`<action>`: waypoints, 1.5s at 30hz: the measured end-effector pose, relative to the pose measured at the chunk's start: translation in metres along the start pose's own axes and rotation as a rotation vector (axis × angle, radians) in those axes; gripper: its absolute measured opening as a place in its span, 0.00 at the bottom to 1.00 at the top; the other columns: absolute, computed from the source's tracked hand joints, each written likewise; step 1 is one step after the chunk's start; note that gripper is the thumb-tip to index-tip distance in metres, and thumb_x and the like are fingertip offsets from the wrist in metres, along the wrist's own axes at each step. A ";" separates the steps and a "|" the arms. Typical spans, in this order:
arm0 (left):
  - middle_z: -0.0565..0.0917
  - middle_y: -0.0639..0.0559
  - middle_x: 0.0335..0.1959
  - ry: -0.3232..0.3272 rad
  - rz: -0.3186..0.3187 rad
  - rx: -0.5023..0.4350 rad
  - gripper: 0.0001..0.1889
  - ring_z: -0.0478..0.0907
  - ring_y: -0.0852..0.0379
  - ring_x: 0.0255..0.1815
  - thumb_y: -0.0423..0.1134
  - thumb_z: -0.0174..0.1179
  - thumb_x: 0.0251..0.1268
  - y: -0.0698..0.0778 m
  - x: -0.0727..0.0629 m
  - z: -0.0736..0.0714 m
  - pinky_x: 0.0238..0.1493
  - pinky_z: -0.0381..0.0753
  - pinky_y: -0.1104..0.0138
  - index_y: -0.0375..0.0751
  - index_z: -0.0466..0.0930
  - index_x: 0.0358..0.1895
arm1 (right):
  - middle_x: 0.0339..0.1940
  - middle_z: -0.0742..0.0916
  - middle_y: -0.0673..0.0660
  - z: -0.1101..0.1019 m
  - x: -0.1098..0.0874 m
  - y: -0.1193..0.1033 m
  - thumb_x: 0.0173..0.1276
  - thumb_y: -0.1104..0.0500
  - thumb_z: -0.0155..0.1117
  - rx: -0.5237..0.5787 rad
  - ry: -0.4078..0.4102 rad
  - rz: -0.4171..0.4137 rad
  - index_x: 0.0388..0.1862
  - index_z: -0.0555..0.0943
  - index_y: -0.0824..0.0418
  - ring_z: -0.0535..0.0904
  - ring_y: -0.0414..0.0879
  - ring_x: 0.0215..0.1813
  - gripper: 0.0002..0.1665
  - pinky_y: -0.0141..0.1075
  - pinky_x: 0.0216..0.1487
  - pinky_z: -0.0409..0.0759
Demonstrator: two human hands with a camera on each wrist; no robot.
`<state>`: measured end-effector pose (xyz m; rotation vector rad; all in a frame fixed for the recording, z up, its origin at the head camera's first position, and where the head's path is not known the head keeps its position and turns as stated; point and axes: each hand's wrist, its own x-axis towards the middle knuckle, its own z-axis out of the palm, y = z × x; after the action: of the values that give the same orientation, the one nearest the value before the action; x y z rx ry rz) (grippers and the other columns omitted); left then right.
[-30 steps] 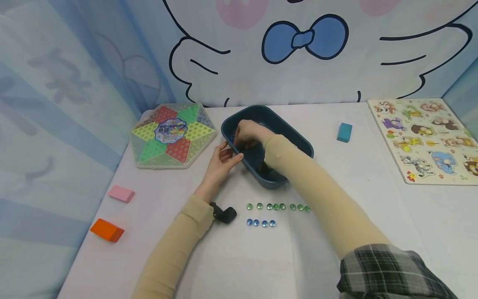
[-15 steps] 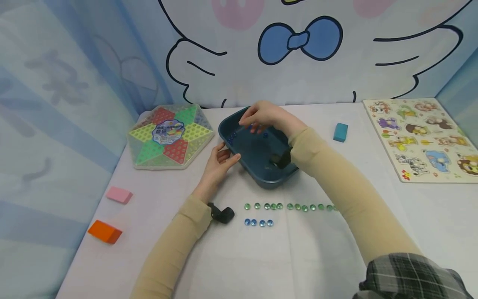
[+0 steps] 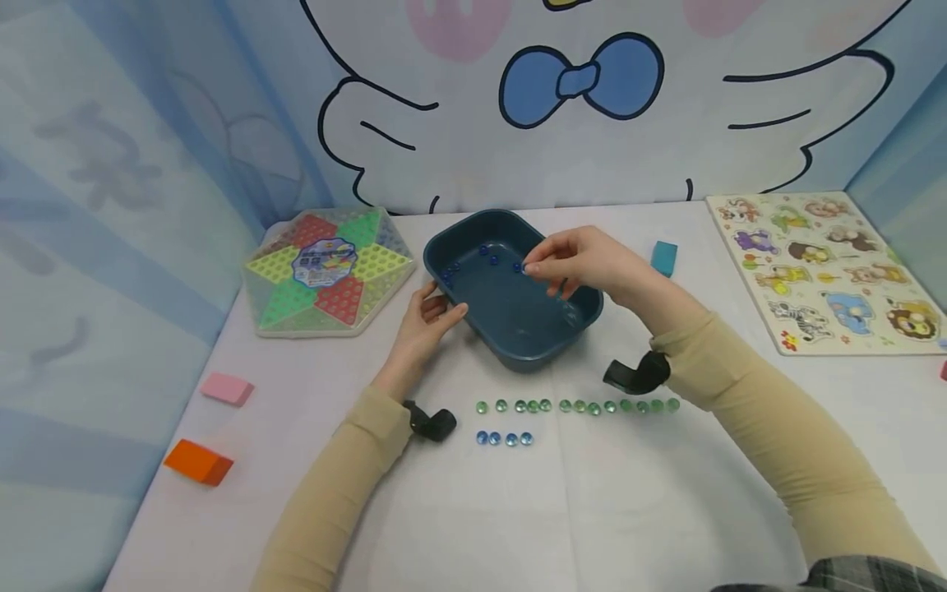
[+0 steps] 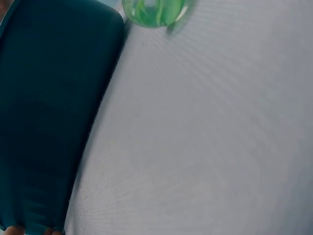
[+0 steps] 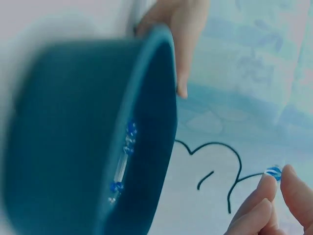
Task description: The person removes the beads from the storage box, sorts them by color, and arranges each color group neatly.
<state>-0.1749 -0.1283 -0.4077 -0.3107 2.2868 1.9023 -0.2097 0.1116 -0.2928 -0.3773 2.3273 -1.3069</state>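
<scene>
A dark teal plastic basin [image 3: 510, 316] stands on the white table, with several blue marbles [image 3: 493, 260] at its far and left end. My left hand [image 3: 422, 329] grips the basin's left edge, thumb up by the rim and fingers curled against the outside. Over the basin's right side, my right hand [image 3: 592, 261] pinches a blue-swirled glass marble [image 5: 274, 172] between thumb and fingertips. In front of the basin lie a long row of green marbles [image 3: 595, 409] and a shorter row of blue marbles [image 3: 495, 439]. One green marble [image 4: 155, 10] shows close up in the left wrist view.
A hexagonal checkers box [image 3: 325, 267] lies left of the basin. Pink [image 3: 227, 389] and orange blocks [image 3: 198, 462] sit near the table's left edge. A teal block [image 3: 663, 258] and an animal puzzle board [image 3: 829, 271] lie to the right.
My right hand has come up out of the basin and moved right, now with a blue marble in its fingertips. The left hand stays at the basin; the head view has shifted slightly.
</scene>
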 end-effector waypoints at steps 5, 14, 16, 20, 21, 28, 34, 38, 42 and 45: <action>0.63 0.44 0.67 0.000 0.005 0.006 0.41 0.62 0.51 0.67 0.50 0.63 0.57 0.001 0.000 -0.003 0.66 0.63 0.57 0.50 0.50 0.71 | 0.31 0.82 0.56 0.006 -0.030 0.014 0.64 0.52 0.62 -0.005 -0.038 -0.021 0.46 0.79 0.62 0.78 0.50 0.31 0.17 0.39 0.33 0.79; 0.63 0.45 0.67 -0.017 0.007 -0.003 0.42 0.61 0.51 0.68 0.50 0.63 0.57 0.003 0.001 -0.007 0.66 0.63 0.56 0.51 0.50 0.72 | 0.27 0.82 0.60 0.041 -0.068 0.052 0.63 0.56 0.63 -0.066 -0.110 0.002 0.41 0.81 0.63 0.76 0.51 0.25 0.12 0.38 0.25 0.76; 0.63 0.45 0.67 -0.017 0.003 -0.002 0.42 0.61 0.51 0.68 0.50 0.63 0.57 0.003 0.001 -0.007 0.66 0.63 0.56 0.51 0.50 0.72 | 0.25 0.82 0.59 0.050 -0.073 0.059 0.61 0.57 0.64 -0.094 -0.129 0.002 0.39 0.81 0.64 0.74 0.47 0.22 0.12 0.35 0.22 0.74; 0.63 0.45 0.67 -0.015 -0.001 -0.008 0.41 0.61 0.51 0.67 0.49 0.63 0.58 0.004 0.002 -0.007 0.65 0.63 0.56 0.50 0.50 0.72 | 0.21 0.81 0.53 0.068 -0.082 0.068 0.59 0.57 0.67 -0.157 -0.153 -0.034 0.35 0.82 0.62 0.72 0.43 0.18 0.10 0.32 0.18 0.71; 0.63 0.45 0.67 -0.015 -0.001 -0.011 0.41 0.61 0.51 0.67 0.48 0.63 0.58 0.004 0.002 -0.007 0.65 0.63 0.56 0.49 0.50 0.72 | 0.20 0.81 0.51 0.071 -0.083 0.070 0.58 0.57 0.67 -0.170 -0.157 -0.048 0.34 0.82 0.62 0.72 0.43 0.17 0.09 0.32 0.18 0.71; 0.62 0.45 0.68 -0.022 -0.012 -0.017 0.41 0.60 0.51 0.68 0.49 0.63 0.58 0.003 0.002 -0.006 0.65 0.63 0.55 0.50 0.49 0.72 | 0.17 0.79 0.47 0.087 -0.085 0.075 0.57 0.59 0.67 -0.261 -0.174 -0.078 0.30 0.82 0.58 0.68 0.38 0.14 0.04 0.31 0.17 0.70; 0.61 0.43 0.69 -0.039 -0.038 -0.040 0.41 0.59 0.50 0.69 0.47 0.62 0.59 0.016 -0.010 -0.005 0.67 0.61 0.56 0.49 0.49 0.72 | 0.16 0.78 0.46 0.094 -0.085 0.073 0.56 0.58 0.69 -0.349 -0.166 -0.052 0.30 0.81 0.55 0.67 0.38 0.13 0.04 0.31 0.16 0.68; 0.60 0.41 0.69 -0.047 -0.044 -0.032 0.40 0.58 0.48 0.69 0.44 0.60 0.61 0.026 -0.019 -0.004 0.67 0.60 0.56 0.46 0.48 0.72 | 0.16 0.77 0.45 0.096 -0.085 0.073 0.56 0.57 0.69 -0.379 -0.163 -0.057 0.30 0.82 0.54 0.68 0.37 0.16 0.04 0.29 0.18 0.67; 0.59 0.41 0.69 -0.050 -0.042 -0.033 0.40 0.58 0.48 0.69 0.44 0.60 0.61 0.026 -0.019 -0.003 0.67 0.60 0.56 0.45 0.47 0.72 | 0.17 0.77 0.44 0.098 -0.086 0.075 0.55 0.56 0.69 -0.408 -0.157 -0.082 0.30 0.82 0.53 0.69 0.36 0.20 0.05 0.28 0.21 0.67; 0.60 0.41 0.69 -0.047 -0.041 -0.029 0.40 0.58 0.49 0.69 0.45 0.61 0.61 0.026 -0.019 -0.003 0.67 0.60 0.56 0.46 0.48 0.72 | 0.18 0.77 0.43 0.099 -0.086 0.076 0.55 0.56 0.69 -0.415 -0.156 -0.097 0.30 0.82 0.53 0.69 0.36 0.21 0.05 0.28 0.23 0.67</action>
<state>-0.1627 -0.1251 -0.3781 -0.3113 2.2077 1.9037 -0.0875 0.1156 -0.3819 -0.7029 2.4601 -0.7911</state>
